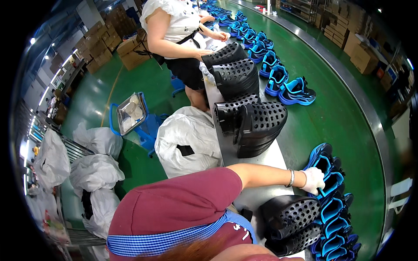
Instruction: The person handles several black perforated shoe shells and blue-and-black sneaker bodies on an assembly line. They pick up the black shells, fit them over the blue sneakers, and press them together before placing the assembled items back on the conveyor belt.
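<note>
Closest to the lens, the wearer's maroon-clad shoulder (174, 195) leans toward the work, probably to lengthen the left arm's reach. A broad green belt (348, 126) curves away, with a metal worktop (257, 193) alongside it, presumably so that things can pass between the two. A bulging white sack (187, 128) sits on the floor, near enough to be handy. Black perforated shells (263, 124) cluster on the worktop, likely left there to keep the belt free. Blue-and-black sneakers (334, 180) crowd together on the belt, openings upward, which seems to make them easy to pick up. Over one collar bend the fingers of the white-gloved left hand (312, 180); whether they grasp it firmly cannot be told. The right hand is not visible.
</note>
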Demonstrator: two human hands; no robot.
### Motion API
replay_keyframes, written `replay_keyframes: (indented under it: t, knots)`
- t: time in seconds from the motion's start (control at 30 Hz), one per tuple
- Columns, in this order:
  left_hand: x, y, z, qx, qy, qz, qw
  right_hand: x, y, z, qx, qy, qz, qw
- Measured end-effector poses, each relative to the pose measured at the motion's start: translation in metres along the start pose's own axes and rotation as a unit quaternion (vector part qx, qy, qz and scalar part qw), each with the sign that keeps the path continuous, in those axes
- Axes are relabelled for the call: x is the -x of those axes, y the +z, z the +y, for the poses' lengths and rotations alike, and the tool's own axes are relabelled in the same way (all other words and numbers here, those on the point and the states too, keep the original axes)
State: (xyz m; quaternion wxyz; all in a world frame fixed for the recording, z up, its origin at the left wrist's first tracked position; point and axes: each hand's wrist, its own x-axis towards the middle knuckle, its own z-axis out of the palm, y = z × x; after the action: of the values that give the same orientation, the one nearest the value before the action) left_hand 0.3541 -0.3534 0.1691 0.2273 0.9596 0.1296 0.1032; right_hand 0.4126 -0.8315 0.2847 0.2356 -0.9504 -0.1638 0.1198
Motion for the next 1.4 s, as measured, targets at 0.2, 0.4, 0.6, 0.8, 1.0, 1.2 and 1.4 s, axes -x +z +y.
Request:
replay_keyframes:
  t: [0.2, 0.4, 0.6, 0.8, 1.0, 1.2, 1.4]
  knots:
    - [0.03, -0.069, 0.008, -0.027, -0.006, 0.058, 0.998, 0.0, -0.01, 0.005, -0.022, -0.027, 0.012, 0.999]
    - [0.047, -0.211, 0.027, 0.058, -0.039, 0.624, 0.778, -0.004, -0.029, -0.004, -0.062, -0.086, 0.039, 0.994]
    - [0.099, -0.195, 0.087, 0.099, 0.195, 0.191, 0.957, -0.008, -0.018, -0.099, -0.193, -0.124, 0.032, 0.973]
    - [0.097, -0.192, 0.107, 0.275, 0.066, 0.122, 0.951, -0.04, 0.0, -0.146, -0.064, -0.472, 0.15, 0.866]
    - [0.084, -0.178, 0.131, 0.615, 0.014, 0.016, 0.788, -0.035, 0.004, -0.237, -0.144, -0.491, -0.042, 0.858]
    - [0.09, -0.163, 0.113, 0.773, 0.022, 0.137, 0.619, -0.051, 0.04, -0.274, -0.288, -0.47, -0.196, 0.811]
    - [0.064, -0.14, 0.095, 0.663, -0.066, 0.292, 0.686, -0.062, 0.064, -0.3, -0.147, -0.417, -0.168, 0.881]
